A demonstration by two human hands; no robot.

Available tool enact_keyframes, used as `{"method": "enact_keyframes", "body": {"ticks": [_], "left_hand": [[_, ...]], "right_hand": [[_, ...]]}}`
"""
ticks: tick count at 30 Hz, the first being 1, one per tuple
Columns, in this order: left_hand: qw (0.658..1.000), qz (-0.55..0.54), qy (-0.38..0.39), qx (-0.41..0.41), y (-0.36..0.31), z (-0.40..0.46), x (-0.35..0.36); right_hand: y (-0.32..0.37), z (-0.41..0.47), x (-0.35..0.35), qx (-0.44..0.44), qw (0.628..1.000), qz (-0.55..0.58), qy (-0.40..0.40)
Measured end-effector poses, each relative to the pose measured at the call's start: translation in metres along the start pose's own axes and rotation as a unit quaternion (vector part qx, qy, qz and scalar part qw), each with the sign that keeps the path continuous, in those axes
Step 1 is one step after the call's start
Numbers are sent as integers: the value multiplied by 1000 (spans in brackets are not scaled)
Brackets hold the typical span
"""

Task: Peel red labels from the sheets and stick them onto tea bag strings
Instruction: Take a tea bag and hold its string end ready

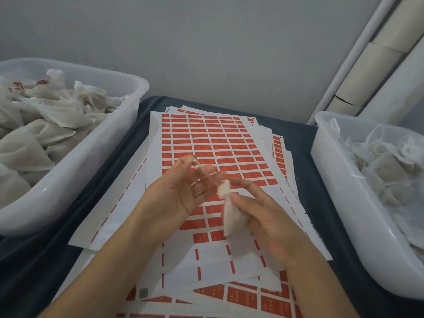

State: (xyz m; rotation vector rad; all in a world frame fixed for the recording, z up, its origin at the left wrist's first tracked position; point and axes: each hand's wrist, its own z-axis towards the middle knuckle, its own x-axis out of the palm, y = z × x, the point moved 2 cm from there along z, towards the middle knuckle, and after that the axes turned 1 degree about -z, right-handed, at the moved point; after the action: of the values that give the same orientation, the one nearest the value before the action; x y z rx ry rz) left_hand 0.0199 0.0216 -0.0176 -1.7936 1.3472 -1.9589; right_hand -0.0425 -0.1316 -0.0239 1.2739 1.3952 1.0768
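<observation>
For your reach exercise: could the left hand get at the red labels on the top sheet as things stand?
Probably yes: the left hand hovers right above the red labels, nothing between. Its fingertips seem to pinch the string, though.

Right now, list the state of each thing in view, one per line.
Left hand: fingers spread, pinching the string.
Right hand: gripping the tea bag.
Top label sheet: near rows peeled, far rows full.
Left tub: heaped with tea bags, some labelled.
Right tub: holds tea bags.
</observation>
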Motion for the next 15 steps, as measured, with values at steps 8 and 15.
{"method": "enact_keyframes", "body": {"ticks": [8,15], "left_hand": [[921,327,-163,131,-36,-47,-4],[737,658,-146,40,-26,-89,-34]], "right_hand": [[-8,10,0,-55,972,-218,-64],[-25,0,24,-68,859,-468,194]]}}
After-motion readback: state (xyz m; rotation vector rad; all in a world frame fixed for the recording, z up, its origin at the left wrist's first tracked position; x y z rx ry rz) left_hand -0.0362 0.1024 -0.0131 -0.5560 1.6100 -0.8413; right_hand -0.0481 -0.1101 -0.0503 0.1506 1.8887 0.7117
